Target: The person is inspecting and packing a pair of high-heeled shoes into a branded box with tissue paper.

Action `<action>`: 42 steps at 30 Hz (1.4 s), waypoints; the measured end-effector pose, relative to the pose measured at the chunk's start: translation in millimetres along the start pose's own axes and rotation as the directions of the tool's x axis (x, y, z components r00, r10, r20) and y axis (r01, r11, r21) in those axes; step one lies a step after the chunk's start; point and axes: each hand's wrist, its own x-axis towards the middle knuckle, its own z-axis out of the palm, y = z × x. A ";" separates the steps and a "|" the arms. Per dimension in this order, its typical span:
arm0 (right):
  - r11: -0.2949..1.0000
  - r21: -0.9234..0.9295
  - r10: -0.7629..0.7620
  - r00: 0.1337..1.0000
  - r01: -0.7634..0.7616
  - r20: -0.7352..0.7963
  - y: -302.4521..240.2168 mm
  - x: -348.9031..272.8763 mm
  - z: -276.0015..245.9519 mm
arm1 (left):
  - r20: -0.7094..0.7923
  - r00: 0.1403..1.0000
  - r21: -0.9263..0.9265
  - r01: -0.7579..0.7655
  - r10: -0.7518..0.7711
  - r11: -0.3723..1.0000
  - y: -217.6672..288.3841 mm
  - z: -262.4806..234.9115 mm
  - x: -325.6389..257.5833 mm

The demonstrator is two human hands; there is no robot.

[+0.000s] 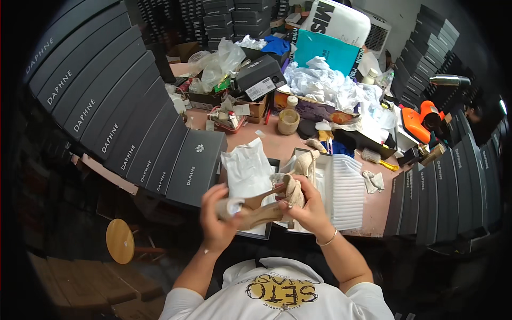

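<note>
The left hand's grip closes round the heel end of a sandal, though blur hides the details, while the right hand's grip clasps its knotted toe end; two holds presumably steady it. It is above the near side of the worktop, by an open box with another shoe. White paper at left and ribbed padding at right probably lie there for easy reach.

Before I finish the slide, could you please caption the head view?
Left hand and right hand hold a beige shoe at a cluttered table beside dark boxes.
</note>
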 end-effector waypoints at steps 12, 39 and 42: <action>0.905 -0.351 -0.328 0.922 0.243 -0.207 35.0 -63.4 54.2 | 0.217 0.976 -0.124 -0.002 0.029 0.992 48.5 26.8 -55.3; 0.850 -0.217 -0.302 0.782 0.479 0.545 12.2 -63.9 53.3 | 0.755 0.429 -0.646 0.617 -0.495 -0.449 10.2 20.5 -107.4; 0.830 -0.323 -0.191 0.776 0.455 0.601 14.3 -61.5 58.7 | 0.738 0.417 -0.658 0.620 -0.531 -0.428 18.1 18.5 -107.0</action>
